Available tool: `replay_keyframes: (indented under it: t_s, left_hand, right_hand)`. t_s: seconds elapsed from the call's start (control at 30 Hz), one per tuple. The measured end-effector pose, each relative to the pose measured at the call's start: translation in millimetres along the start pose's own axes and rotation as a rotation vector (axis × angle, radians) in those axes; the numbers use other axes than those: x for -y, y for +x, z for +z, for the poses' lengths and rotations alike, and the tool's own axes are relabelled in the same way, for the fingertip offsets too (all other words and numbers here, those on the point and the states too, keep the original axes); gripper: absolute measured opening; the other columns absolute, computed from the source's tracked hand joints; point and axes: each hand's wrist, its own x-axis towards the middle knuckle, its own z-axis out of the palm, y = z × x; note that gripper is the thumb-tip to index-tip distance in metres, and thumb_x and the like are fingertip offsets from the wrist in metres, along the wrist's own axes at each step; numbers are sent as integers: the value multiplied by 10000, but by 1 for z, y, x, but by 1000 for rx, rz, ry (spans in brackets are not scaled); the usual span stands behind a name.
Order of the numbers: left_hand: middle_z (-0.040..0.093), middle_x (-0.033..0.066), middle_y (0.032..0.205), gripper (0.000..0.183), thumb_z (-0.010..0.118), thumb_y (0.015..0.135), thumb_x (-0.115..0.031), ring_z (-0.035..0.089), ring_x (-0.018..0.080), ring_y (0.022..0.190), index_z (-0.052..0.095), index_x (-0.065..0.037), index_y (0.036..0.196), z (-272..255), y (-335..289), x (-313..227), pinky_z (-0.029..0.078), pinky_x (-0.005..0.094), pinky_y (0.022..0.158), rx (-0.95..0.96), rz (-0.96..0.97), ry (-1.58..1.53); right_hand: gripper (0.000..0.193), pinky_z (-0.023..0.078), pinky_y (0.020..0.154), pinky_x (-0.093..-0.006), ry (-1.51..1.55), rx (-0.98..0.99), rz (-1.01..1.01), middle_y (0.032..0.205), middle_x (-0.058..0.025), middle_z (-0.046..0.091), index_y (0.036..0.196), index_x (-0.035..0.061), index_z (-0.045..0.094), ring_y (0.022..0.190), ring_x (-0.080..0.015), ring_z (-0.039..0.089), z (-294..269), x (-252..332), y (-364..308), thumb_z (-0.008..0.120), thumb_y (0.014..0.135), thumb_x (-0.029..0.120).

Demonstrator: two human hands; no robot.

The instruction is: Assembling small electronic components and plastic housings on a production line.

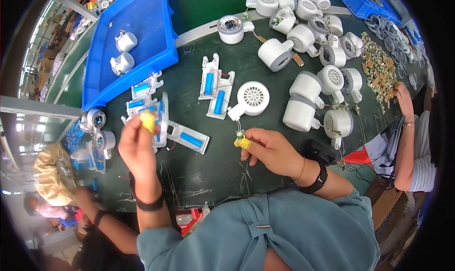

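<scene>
Over the dark green bench point(218, 172), a small circuit board point(240, 135) is pinched between thumb and forefinger of the right hand point(272, 150); its wires point(238, 125) reach a round white fan unit point(253, 98) just beyond; the left hand point(137, 150), half curled, hovers near white battery housings point(185, 130), whether holding anything one cannot tell; a blue tray point(142, 15) lies farther off.

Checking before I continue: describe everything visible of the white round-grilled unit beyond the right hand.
The white unit looks like smooth plastic and is round, its slotted grille facing up, with a short stub toward the picture's lower left. Thin wires run from the stub to a small circuit board held by the right hand. It lies on the dark green tabletop; the hand appears not to touch its body. Its underside is hidden.
</scene>
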Motion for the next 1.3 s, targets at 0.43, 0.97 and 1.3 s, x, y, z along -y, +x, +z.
replay_keyframes:
  t_s: [0.43,0.97,1.3]
  left_hand:
    - [649,94,913,286,509,873,107,635,145,686,641,-2,1102,48,-40,-23,508,241,580,824,-173,-39]
    - [630,51,834,185,600,833,19,592,73,660,619,12,1017,58,-49,-8,498,238,580,729,-464,-142]
    - [613,84,873,279,687,733,-13,628,258,652,618,-36,1003,62,-50,-7,515,303,564,618,385,280]
  right_hand:
    - [189,465,594,-191,-24,46,52,840,-22,619,1076,0,564,699,-54,553,-4,11,0,485,1003,155]
    - [167,446,549,-204,-121,22,61,783,-14,611,1048,14,561,669,-41,535,2,12,1,487,972,143]
    - [128,459,633,-228,-95,10,59,764,-17,591,984,-2,552,696,-58,534,4,13,0,487,966,108]
